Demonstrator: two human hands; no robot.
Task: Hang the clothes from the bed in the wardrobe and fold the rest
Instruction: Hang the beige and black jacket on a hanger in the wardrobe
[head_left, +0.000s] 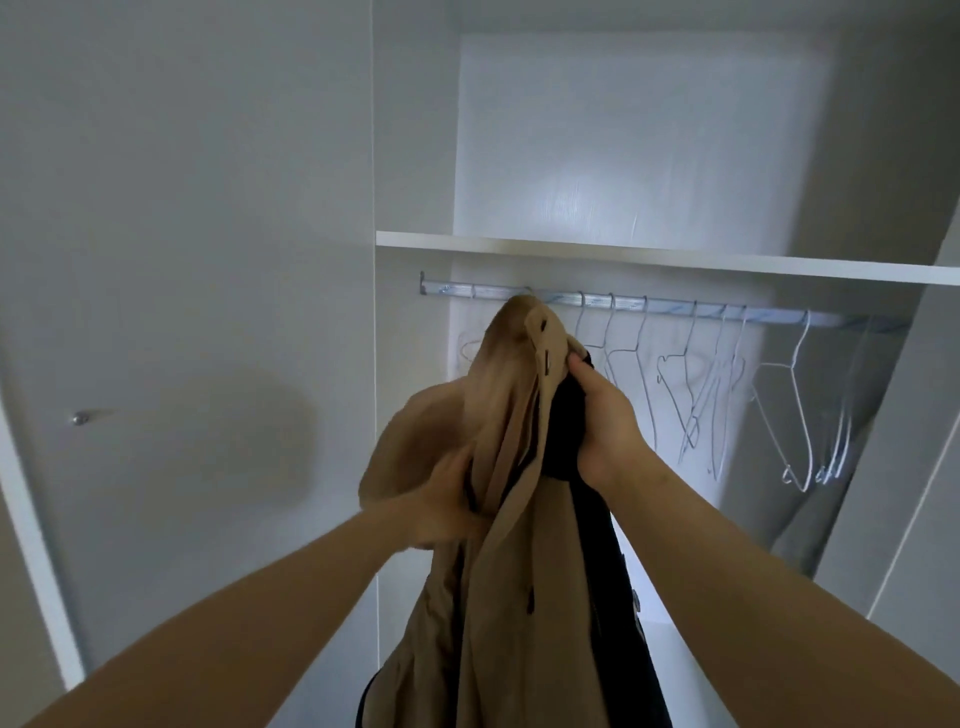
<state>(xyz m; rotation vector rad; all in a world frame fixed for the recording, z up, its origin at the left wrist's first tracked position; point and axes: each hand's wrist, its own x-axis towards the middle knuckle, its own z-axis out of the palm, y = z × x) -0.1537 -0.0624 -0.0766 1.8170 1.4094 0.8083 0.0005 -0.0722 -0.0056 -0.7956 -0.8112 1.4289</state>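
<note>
Head view, looking up into an open wardrobe (623, 156). Both bare arms are raised towards the rail (675, 306).

Item under handling: one beige coat (509, 415), held up in front of the left part of the rail. Its top overlaps the rail in this view; whether it hangs on a hanger or touches the rail cannot be told. The rest of the coat hangs down between the two arms to the lower edge of the picture. Dark buttons show along its front edge.

Right hand (605, 421): fingers curled tight around the coat's front edge near the collar, together with a bunch of black fabric (592, 545). The black fabric hangs down beside the beige cloth; whether it is lining or a separate garment cannot be told.

Left hand (441, 504): blurred. It lies against the coat's left side, lower than the right hand, with its fingers in a fold of the cloth. Whether it clutches the cloth cannot be told.

Surroundings: a row of bare wire hangers (795, 415) hangs on the rail, mostly to the right of the coat. A white shelf (623, 257) runs just above the rail. To the left stands a white door (182, 260) with a small round knob (80, 418).
</note>
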